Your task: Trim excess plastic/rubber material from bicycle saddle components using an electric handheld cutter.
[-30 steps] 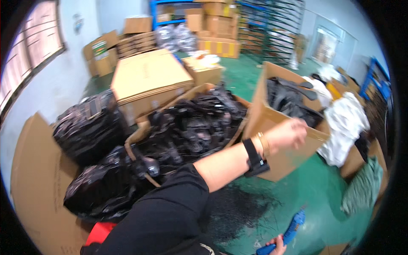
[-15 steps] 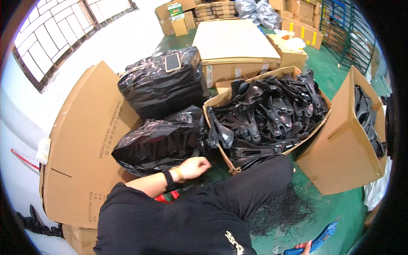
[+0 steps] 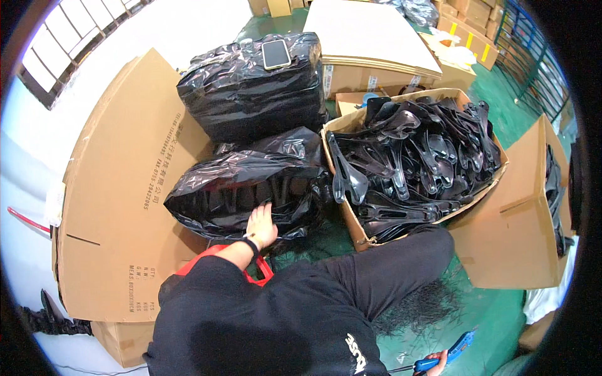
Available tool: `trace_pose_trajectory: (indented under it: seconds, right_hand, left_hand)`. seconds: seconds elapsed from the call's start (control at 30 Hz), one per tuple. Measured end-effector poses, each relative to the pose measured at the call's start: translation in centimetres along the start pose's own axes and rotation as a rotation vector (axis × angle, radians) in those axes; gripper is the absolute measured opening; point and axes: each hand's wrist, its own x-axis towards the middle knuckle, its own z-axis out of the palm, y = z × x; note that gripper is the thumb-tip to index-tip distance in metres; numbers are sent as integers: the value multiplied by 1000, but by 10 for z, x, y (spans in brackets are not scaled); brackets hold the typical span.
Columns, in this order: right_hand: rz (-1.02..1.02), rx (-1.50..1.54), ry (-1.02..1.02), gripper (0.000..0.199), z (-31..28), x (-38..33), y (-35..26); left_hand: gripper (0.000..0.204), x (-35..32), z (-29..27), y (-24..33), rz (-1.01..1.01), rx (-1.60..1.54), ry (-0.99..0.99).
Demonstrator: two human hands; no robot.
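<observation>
My left hand [image 3: 263, 227] lies with its fingers stretched out against the near side of a black plastic bag [image 3: 210, 197]. Dark shapes show faintly through the bag's film. Low at the right, my right hand [image 3: 439, 360] is wrapped round a blue handheld tool [image 3: 463, 343] with a dark cord; its exact kind is not clear. An open carton [image 3: 355, 233] in front of my bent leg is heaped with black moulded plastic parts [image 3: 433, 156]. Beside my left forearm a red strap-like thing [image 3: 266, 273] shows in part.
A second, fuller black bag [image 3: 251, 94] carries a phone [image 3: 276, 54]. Tall cardboard [image 3: 125, 188] stands on the left, and another carton [image 3: 511, 219] with black parts on the right. Thin black scraps [image 3: 420, 308] litter the green floor. Pale boards [image 3: 370, 31] are stacked behind.
My left hand has opened from a loose curl and moved forward and left onto the bag. The right hand and blue tool have shifted slightly left. The whole view has tilted down.
</observation>
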Motion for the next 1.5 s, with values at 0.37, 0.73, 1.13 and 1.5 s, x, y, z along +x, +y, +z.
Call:
trace_pose_trajectory:
  seconds: [0.37, 0.73, 1.13, 1.5]
  right_hand:
    - [144, 88, 74, 29, 10, -7, 10]
    - [190, 19, 87, 29, -8, -4, 32]
    - [214, -33, 78, 34, 16, -23, 8]
    - [260, 133, 108, 30, 1, -15, 23]
  left_hand:
    - [46, -13, 89, -3, -81, 112, -732]
    - [56, 68, 118, 3, -1288, -1598, -102]
    - [44, 66, 177, -50, -653, -1785, -68]
    - [30, 86, 118, -13, -1114, -2149, -278]
